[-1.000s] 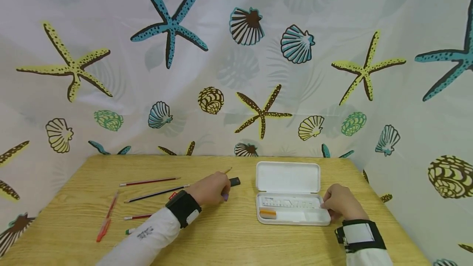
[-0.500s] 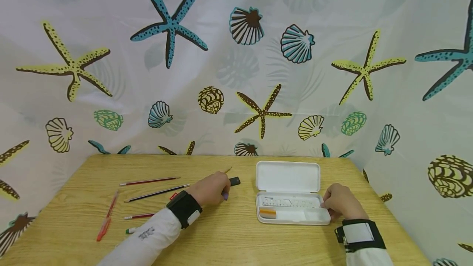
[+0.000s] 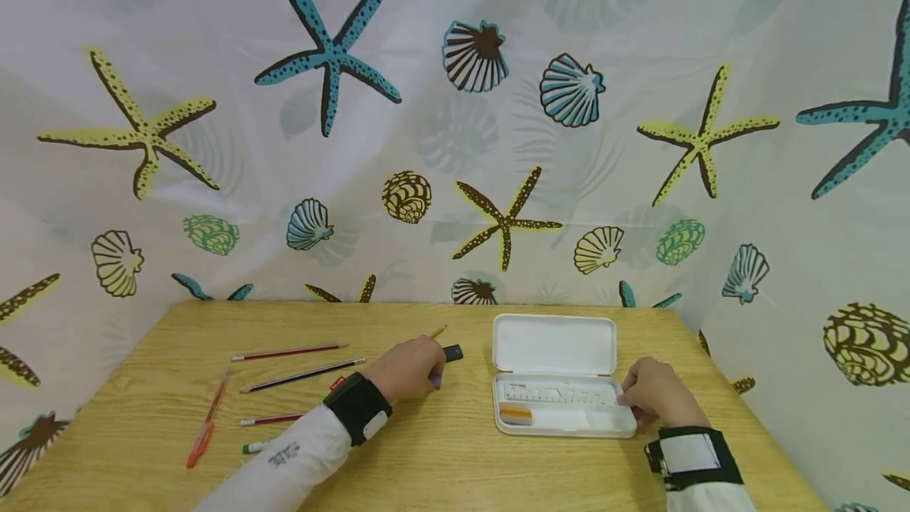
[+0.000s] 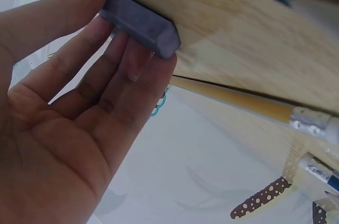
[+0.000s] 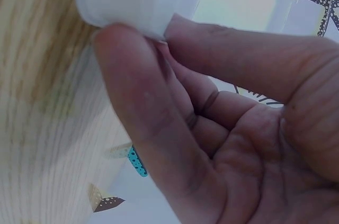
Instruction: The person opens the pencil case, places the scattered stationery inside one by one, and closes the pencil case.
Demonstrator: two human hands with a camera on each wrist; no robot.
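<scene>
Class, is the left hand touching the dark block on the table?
Touching. The left wrist view shows the left hand with its fingertips and thumb pressed against the dark block.

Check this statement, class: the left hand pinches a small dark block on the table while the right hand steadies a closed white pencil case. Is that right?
One detail is wrong: the white pencil case is open, its lid tilted back, as the head view shows. The left hand does pinch the small dark block and the right hand steadies the case.
</scene>
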